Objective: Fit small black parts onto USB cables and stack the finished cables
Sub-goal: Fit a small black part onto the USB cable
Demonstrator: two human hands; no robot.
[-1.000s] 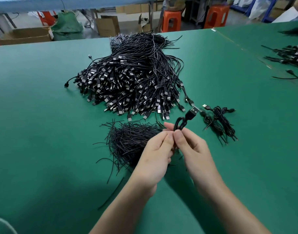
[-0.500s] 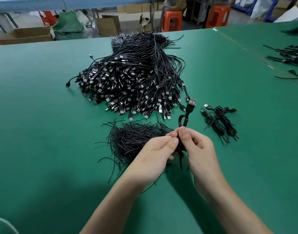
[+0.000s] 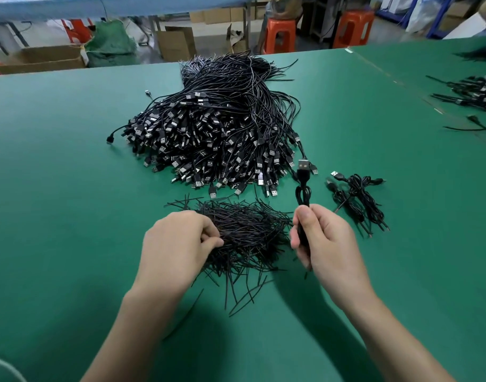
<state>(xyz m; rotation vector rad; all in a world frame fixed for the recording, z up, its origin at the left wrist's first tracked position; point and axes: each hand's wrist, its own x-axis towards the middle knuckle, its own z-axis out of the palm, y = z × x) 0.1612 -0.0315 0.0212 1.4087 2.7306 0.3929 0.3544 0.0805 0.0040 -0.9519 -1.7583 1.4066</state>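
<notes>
My right hand (image 3: 323, 238) grips a folded black USB cable (image 3: 303, 188), its plug pointing up and away. My left hand (image 3: 178, 245) lies on the left side of a loose heap of thin black ties (image 3: 250, 230), fingers curled and pinching into the strands. A big pile of unbundled USB cables (image 3: 217, 139) fills the table's middle beyond the ties. To the right of my right hand lie a few bundled cables (image 3: 357, 199) side by side.
The green table (image 3: 57, 202) stretches left and toward me. More cables (image 3: 473, 92) lie at the far right on a second green surface. Cardboard boxes (image 3: 40, 57) and orange stools (image 3: 280, 34) stand past the far edge.
My left hand let go of the folded cable and moved left and down onto the heap of ties. My right hand kept the cable and turned it more upright.
</notes>
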